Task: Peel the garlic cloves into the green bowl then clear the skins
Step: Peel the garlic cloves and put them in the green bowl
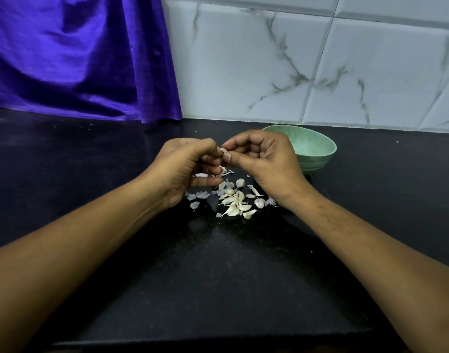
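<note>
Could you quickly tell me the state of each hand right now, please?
Left hand: pinches the small pale garlic clove.
Right hand: pinches the same clove.

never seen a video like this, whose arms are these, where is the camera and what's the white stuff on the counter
There is no machine here: these are a person's two bare arms. The single picture comes from a camera worn on their head, looking forward and down, so the arms reach in from the bottom. The left hand and right hand meet in the middle and pinch one garlic clove between their fingertips, as if peeling it. Below them, on the black counter, lies a small pile of cloves with thin papery skins scattered around it. A green bowl stands just behind the right hand, near the tiled wall; no cloves show in its visible part. A purple cloth hangs at the back left.
</note>
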### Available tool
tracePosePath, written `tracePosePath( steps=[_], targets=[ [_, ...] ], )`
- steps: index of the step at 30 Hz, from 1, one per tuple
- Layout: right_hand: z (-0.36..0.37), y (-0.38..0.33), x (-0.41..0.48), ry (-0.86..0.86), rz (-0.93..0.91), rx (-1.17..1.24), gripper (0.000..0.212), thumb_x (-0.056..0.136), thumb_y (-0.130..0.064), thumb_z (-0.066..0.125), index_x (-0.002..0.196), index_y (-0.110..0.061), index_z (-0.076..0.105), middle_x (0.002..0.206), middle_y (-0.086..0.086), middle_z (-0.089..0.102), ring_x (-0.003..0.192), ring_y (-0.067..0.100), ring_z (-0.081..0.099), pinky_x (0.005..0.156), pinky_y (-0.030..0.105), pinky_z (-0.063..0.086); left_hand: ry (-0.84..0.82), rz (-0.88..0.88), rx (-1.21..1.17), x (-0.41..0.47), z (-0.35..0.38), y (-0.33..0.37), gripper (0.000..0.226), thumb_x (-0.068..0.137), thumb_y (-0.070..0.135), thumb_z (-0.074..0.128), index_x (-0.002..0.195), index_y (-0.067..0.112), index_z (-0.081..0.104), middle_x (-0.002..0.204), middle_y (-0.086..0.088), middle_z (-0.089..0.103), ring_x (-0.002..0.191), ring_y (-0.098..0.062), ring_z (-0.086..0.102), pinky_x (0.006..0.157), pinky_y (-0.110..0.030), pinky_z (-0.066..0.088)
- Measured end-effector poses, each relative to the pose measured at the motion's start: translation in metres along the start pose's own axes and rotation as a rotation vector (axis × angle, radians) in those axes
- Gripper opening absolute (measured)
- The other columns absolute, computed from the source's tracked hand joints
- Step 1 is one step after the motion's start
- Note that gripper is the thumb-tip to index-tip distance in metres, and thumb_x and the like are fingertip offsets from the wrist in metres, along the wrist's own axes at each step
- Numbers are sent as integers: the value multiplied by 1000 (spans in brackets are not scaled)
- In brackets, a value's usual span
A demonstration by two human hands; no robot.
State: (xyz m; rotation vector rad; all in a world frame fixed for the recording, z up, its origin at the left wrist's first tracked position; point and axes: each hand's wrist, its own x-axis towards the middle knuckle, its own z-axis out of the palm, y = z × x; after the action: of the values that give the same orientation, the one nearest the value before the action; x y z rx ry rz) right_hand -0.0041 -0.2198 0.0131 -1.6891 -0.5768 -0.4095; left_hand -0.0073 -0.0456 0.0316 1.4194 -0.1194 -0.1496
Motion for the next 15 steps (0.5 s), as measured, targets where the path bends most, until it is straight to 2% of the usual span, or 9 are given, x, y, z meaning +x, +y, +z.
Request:
tracePosePath(
  steps=[4,6,9,15],
  targets=[
    [2,-3,-1,-7,26,75,14,88,6,74,101,3,73,90,15,75,83,20,70,81,31,60,-8,32,38,1,-1,3,9,88,2,60,86,4,69,63,-2,61,57,-12,62,56,-29,61],
    [1,-4,0,4,40,114,14,89,3,74,102,0,73,92,11,75,86,17,69,82,27,58,-22,31,58,1,-1,1,9,88,3,62,82,5,68,62,-2,60,58,-12,61,59,-31,63],
    [0,-5,-1,5,75,169,13,90,0,73,102,-6,73,92,8,75,87,18,70,83,29,58,-44,41,97,2,-2,-4,9,91,6,64,84,6,70,65,-3,60,61,-13,62,62,-33,62],
    [-5,-6,3,91,148,285,13,95,0,68,107,-5,70,90,12,77,79,22,73,81,40,61,31,204,329,7,-11,-7,12,94,9,62,88,1,69,77,-11,62,68,-19,66,62,-39,61]
  ],
)
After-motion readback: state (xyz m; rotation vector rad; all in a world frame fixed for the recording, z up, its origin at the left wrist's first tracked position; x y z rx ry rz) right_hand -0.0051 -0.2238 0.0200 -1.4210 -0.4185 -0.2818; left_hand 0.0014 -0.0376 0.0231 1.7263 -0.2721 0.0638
